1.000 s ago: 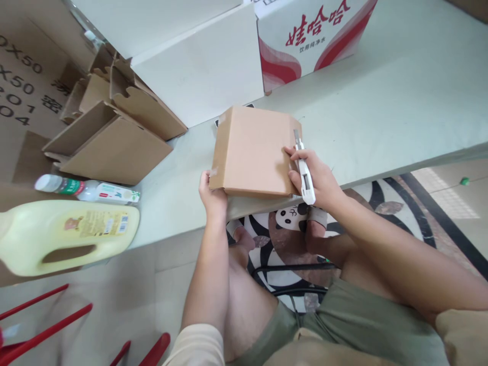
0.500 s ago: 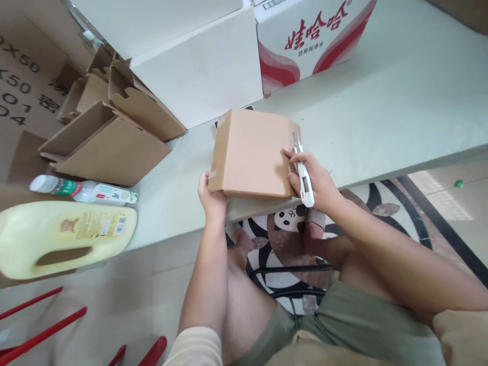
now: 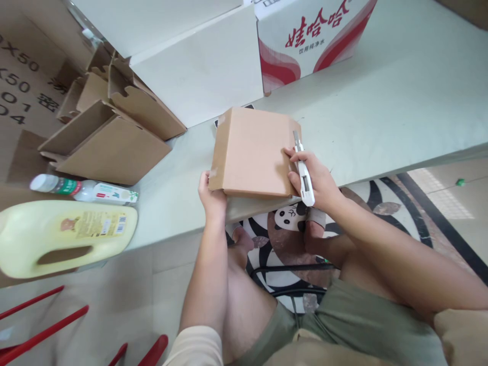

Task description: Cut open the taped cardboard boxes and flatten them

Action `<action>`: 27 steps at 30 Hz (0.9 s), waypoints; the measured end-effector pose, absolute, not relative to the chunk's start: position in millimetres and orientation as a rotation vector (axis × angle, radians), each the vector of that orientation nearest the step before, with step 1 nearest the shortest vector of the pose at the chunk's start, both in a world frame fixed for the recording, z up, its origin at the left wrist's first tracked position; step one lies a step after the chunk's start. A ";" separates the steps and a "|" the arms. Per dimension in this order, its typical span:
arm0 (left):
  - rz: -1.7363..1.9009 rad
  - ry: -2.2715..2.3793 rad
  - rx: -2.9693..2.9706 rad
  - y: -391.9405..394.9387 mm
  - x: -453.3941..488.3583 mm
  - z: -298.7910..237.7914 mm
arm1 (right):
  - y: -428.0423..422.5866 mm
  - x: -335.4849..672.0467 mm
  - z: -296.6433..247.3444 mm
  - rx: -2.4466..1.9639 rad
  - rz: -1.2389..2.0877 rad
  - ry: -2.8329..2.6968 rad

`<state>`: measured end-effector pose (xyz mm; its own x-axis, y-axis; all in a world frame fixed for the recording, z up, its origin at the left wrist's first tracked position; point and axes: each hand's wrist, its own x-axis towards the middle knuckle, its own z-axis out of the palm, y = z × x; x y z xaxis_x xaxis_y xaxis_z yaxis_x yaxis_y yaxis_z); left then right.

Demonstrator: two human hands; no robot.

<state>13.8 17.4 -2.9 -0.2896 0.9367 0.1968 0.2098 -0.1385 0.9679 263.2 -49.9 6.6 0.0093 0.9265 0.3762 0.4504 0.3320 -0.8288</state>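
A brown cardboard box [image 3: 255, 152] rests on the pale table close to its front edge, slightly tilted. Clear tape shows on its left side. My left hand [image 3: 212, 198] grips the box's near left corner, the fingertips partly hidden behind it. A white utility knife [image 3: 304, 175] lies in my right hand [image 3: 314, 178], its metal blade out and pointing away from me. The fingers of that hand also touch the box's right side. Part of a dark flat object [image 3: 249, 107] shows behind the box.
White cartons [image 3: 202, 71] and a red-and-white water carton [image 3: 308, 46] stand at the back. Several open cardboard boxes [image 3: 114, 147] are at the left, near a plastic bottle [image 3: 84, 189] and a yellow jug [image 3: 68, 239]. The table's front edge [image 3: 381, 178] runs above my legs.
Almost nothing differs. Both hands keep their hold on the box, and the knife stays in my right hand; the view shifts only slightly.
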 end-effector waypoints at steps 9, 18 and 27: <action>1.488 1.472 1.293 17.6 14.1 -3.6 | -49.6 261.9 7.1 -1.284 0.590 -1.608; 1.501 1.450 1.279 18.5 12.9 -5.4 | -49.0 261.4 6.0 -1.292 0.592 -1.600; 1.466 1.489 1.281 17.5 12.9 -4.5 | -49.7 262.3 5.4 -1.278 0.570 -1.608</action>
<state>12.9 17.5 -4.5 -0.2870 0.9434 0.1664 0.1813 -0.1170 0.9764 262.3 -49.7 5.4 0.0188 0.9193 0.3931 0.4663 0.3397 -0.8168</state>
